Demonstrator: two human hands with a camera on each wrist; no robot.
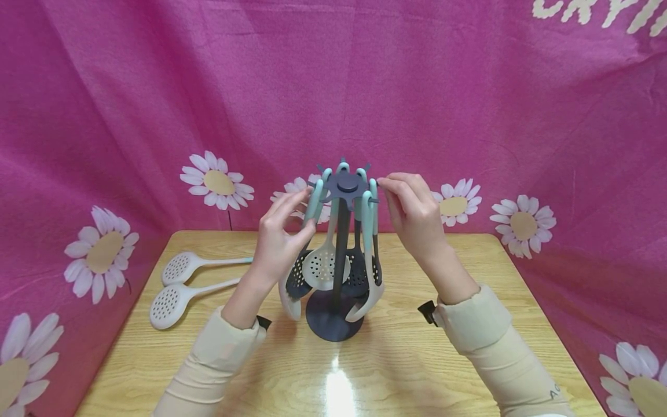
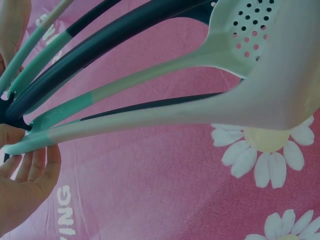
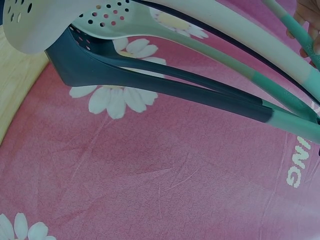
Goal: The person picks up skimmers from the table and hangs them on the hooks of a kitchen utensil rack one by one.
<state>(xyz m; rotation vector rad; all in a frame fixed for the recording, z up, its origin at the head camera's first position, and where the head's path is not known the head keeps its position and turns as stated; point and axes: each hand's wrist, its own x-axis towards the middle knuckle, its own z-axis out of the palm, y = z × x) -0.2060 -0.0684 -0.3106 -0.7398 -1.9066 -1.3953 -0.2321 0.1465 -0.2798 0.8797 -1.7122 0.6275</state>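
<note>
A dark blue carousel rack stands mid-table, and several utensils with mint handles hang from its top hub. My left hand pinches the mint handle of a pale spoon that hangs on the rack's left side. The left wrist view shows the same left hand with thumb and fingers on that handle's end. My right hand has curled fingers, and its fingertips pinch a hook on the hub's right side. Only its fingertips appear in the right wrist view, beside the handles.
Two white skimmers lie on the wooden table at the left. A pink daisy-print cloth hangs close behind and beside the table. The rack's round base sits between my forearms.
</note>
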